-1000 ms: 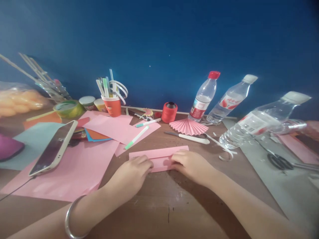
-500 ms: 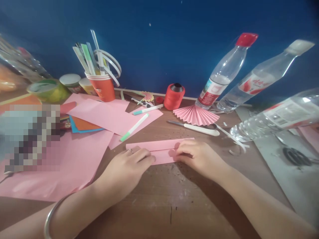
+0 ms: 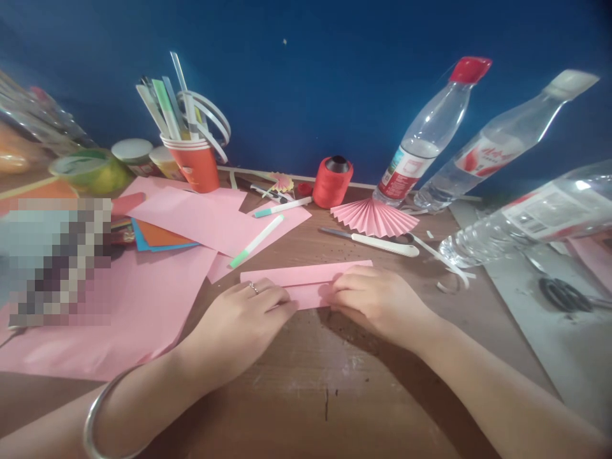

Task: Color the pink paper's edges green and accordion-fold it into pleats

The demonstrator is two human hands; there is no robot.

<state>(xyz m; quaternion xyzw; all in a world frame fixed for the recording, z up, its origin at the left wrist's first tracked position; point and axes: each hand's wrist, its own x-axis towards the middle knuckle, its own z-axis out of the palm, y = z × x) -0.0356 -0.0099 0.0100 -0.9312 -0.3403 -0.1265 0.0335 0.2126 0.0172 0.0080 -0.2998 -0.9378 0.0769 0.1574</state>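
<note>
A strip of pink paper (image 3: pixel 308 275) lies crosswise on the table in front of me, with a fold line running along its length. My left hand (image 3: pixel 251 319), with a ring on one finger, is closed on the strip's left part. On the right part, my right hand (image 3: pixel 377 303) has its fingers pressed together on the paper. The fingertips hide both lower ends of the strip. Behind it lie a white-handled knife (image 3: pixel 385 244) and a pleated pink paper fan (image 3: pixel 375 217). A green-tipped marker (image 3: pixel 257 241) rests beyond my left hand.
A red paper cup (image 3: pixel 196 167) of pens stands at the back left, near a red thread spool (image 3: pixel 333 183). Several plastic bottles (image 3: pixel 415 150) crowd the right. Large pink sheets (image 3: pixel 157 293) cover the left. Black-handled scissors (image 3: pixel 564 294) lie far right.
My right hand has slid slightly left along the pink strip, its fingers now covering more of it. My left hand stays in about the same place. The view has shifted a little.
</note>
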